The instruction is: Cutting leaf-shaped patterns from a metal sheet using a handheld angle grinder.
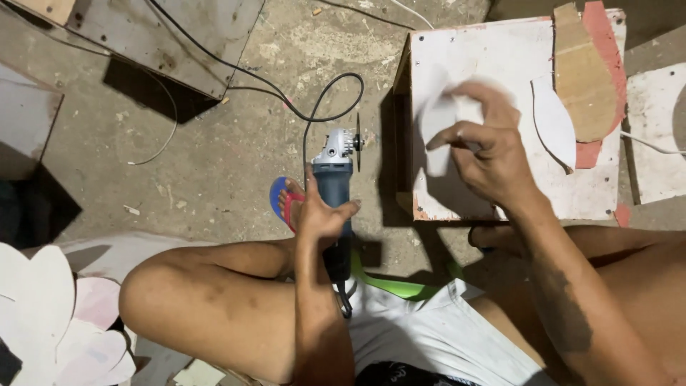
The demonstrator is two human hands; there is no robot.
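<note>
The left hand (319, 214) is wrapped around the body of an angle grinder (334, 193), its disc pointing away over the concrete floor (214, 143). The right hand (486, 146) pinches a white cutout piece (439, 121) above a white board box (493, 64). A black cable (314, 107) loops nearby.

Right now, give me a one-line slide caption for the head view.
Left hand grips a blue angle grinder over the floor; right hand holds a white cutout above a white box.

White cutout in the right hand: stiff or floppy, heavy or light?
The white cutout probably stays stiff: it keeps flat in the right hand. Likely light, since fingertips alone pinch it. Thin, so perhaps snappable.
</note>
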